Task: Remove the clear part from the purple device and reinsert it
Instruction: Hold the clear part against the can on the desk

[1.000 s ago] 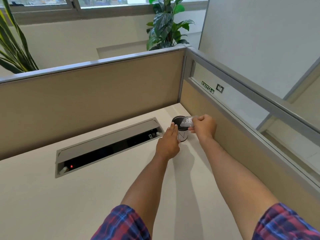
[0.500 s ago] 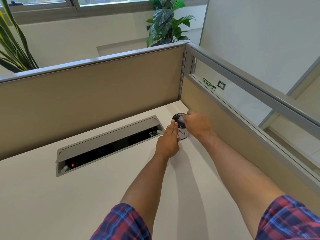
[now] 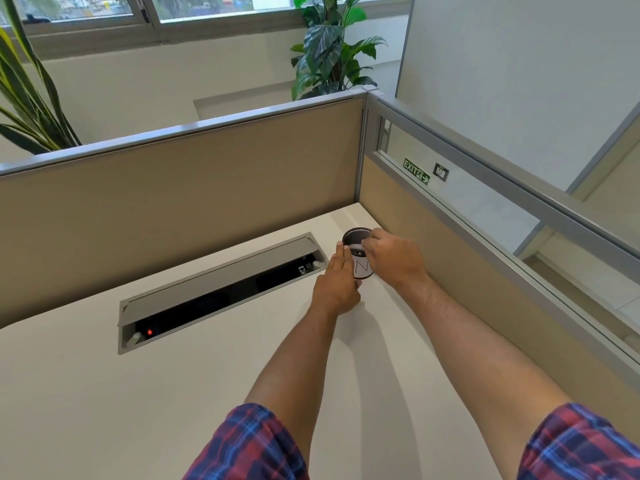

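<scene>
A small dark cylindrical device [image 3: 356, 242] with a mesh top and a white label marked "N" stands upright in the far right corner of the desk. My left hand [image 3: 335, 287] rests against its left side, fingers straight along the wall. My right hand [image 3: 393, 259] covers its right side, fingertips pressed at the upper front by a small dark panel. The clear part is not visible; the right hand's fingers hide that spot.
An open cable tray [image 3: 221, 289] with a raised grey flap and a red light is sunk into the white desk [image 3: 138, 393] left of the device. Beige partition walls [image 3: 207, 188] close the back and right. Plants stand behind the partition.
One second ago my right hand held the clear part just above the device. It has since come down onto the device's upper front, and the clear part is out of sight. The left hand stayed put.
</scene>
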`<state>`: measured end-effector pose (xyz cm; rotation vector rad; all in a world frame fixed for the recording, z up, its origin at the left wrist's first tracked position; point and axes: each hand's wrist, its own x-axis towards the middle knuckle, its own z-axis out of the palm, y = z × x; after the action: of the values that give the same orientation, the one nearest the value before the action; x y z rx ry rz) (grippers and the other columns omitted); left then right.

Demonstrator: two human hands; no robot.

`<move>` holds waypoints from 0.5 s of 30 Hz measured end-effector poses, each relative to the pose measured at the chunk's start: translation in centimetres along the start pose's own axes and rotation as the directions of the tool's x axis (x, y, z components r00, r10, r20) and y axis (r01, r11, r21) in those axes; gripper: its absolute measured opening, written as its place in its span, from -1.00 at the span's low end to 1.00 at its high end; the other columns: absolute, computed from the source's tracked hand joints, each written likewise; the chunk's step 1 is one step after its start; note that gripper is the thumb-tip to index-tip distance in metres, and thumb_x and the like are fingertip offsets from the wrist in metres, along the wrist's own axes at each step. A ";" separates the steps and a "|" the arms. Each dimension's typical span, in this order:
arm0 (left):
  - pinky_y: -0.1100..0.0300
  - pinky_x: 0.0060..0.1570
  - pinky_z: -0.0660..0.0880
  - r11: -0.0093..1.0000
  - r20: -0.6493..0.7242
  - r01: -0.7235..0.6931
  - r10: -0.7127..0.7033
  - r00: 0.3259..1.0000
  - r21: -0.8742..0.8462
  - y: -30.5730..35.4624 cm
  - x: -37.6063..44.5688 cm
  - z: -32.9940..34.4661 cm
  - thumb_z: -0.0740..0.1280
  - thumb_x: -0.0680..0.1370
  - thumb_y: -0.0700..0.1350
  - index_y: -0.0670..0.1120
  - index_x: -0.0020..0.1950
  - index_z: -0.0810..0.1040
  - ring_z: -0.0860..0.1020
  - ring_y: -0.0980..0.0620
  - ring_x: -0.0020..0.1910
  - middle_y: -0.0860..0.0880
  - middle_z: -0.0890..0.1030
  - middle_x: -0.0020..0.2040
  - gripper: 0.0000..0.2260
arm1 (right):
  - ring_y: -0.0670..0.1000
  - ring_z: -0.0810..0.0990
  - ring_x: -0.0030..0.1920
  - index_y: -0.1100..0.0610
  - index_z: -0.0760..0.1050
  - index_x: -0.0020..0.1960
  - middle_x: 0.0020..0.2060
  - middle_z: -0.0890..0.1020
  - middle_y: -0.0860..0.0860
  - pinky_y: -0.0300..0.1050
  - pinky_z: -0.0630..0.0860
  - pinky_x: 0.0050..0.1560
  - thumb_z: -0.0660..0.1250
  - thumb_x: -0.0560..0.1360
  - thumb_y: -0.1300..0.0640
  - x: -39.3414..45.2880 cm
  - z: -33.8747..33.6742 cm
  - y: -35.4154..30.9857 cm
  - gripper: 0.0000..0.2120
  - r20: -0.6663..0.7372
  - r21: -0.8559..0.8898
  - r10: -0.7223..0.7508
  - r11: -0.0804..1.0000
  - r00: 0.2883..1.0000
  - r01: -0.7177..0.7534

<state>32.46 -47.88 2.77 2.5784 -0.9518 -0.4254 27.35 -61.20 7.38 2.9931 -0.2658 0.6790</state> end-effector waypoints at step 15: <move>0.00 0.55 0.24 0.709 -0.014 0.145 -0.214 0.977 -0.690 0.1 -6.8 -0.7 0.34 0.60 -0.06 -0.02 0.67 0.03 0.21 -0.03 0.61 0.00 0.17 0.65 -0.28 | -0.11 0.57 -0.51 -0.05 0.65 -0.28 -0.51 0.65 -0.05 -0.24 0.48 -0.51 0.45 0.48 -0.05 -5.8 -4.0 -2.0 -0.82 0.299 0.832 0.736 0.110 0.607 -0.544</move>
<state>27.73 -43.22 4.49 1.9698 -0.3826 -0.5750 20.81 -57.97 8.46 3.5147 -1.9249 1.6249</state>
